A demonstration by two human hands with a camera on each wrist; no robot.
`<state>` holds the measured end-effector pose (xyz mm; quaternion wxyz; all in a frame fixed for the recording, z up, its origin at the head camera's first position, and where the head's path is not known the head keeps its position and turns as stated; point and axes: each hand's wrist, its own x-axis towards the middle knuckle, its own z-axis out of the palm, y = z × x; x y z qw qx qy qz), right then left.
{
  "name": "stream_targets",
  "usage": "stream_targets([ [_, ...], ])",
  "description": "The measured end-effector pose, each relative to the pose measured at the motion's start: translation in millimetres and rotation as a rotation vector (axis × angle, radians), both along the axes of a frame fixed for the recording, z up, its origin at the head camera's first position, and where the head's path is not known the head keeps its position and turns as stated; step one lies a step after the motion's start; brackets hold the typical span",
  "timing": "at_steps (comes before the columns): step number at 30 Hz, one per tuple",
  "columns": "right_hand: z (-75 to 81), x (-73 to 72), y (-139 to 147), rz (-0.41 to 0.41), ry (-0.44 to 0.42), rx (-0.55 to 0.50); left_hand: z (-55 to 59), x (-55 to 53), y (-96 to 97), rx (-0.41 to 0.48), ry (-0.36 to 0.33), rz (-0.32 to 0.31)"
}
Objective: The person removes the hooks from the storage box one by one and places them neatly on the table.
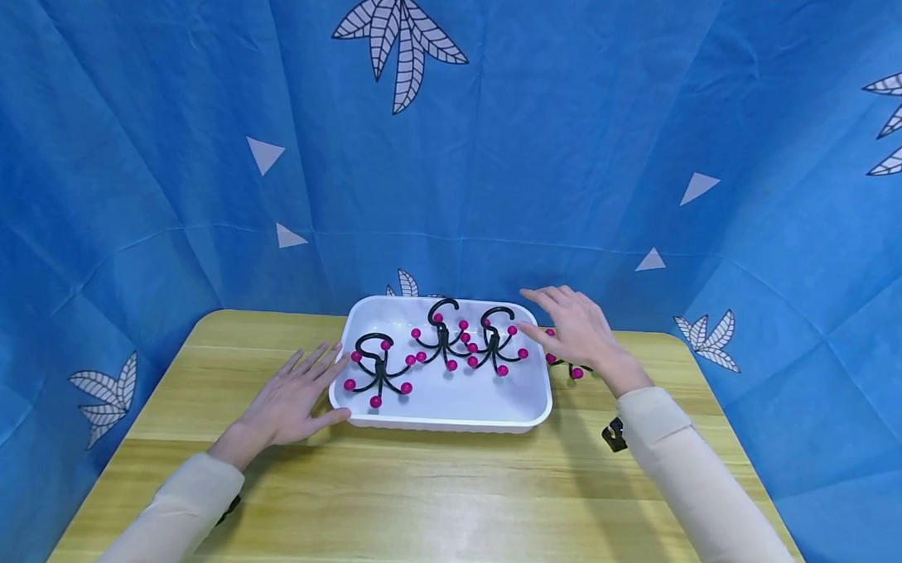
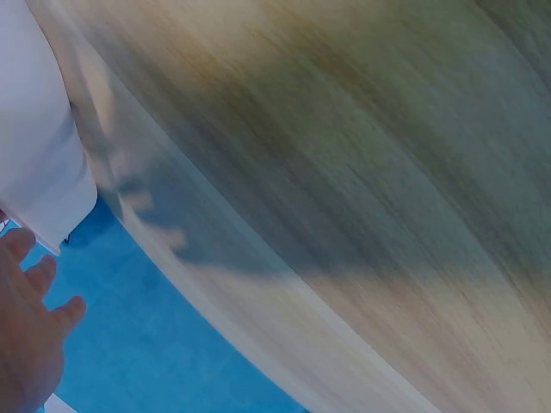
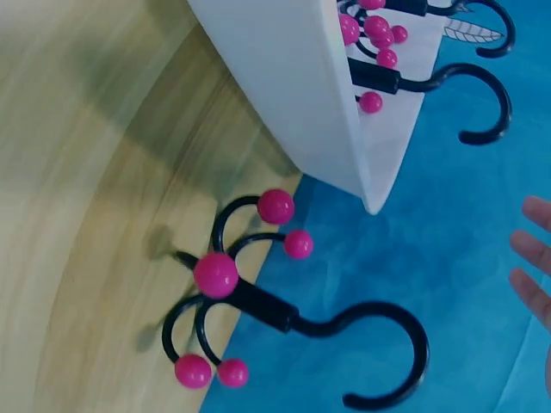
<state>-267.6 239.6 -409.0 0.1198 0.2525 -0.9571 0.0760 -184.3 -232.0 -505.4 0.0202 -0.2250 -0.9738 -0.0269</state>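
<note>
A white plastic tray point(image 1: 462, 402) sits at the table's back, holding three black rotating hanger hooks with pink ball ends: one at the left point(image 1: 379, 366), one in the middle point(image 1: 444, 339) and one at the right point(image 1: 494, 343). Another such hook point(image 3: 267, 305) stands on the table just right of the tray; in the head view my right hand partly covers it. That right hand point(image 1: 579, 327) hovers over it, fingers extended, holding nothing. At the tray's left rim is my left hand point(image 1: 290, 404), fingers spread; whether they touch the rim I cannot tell.
The wooden table point(image 1: 443, 497) stretches toward me in front of the tray. Blue patterned cloth point(image 1: 469, 191) hangs behind it and on both sides. A black band piece point(image 1: 614, 435) shows at my right wrist.
</note>
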Motion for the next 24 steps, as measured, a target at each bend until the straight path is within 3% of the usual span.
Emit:
stream_targets([
  [8,-12.3,-9.7,-16,0.04,0.008,0.02,-0.1,-1.5,-0.2,-0.002,-0.019,0.004],
  [24,-29.1,-26.4,-32,0.042,0.018,0.026,-0.4,0.5,0.1,0.013,-0.028,0.016],
])
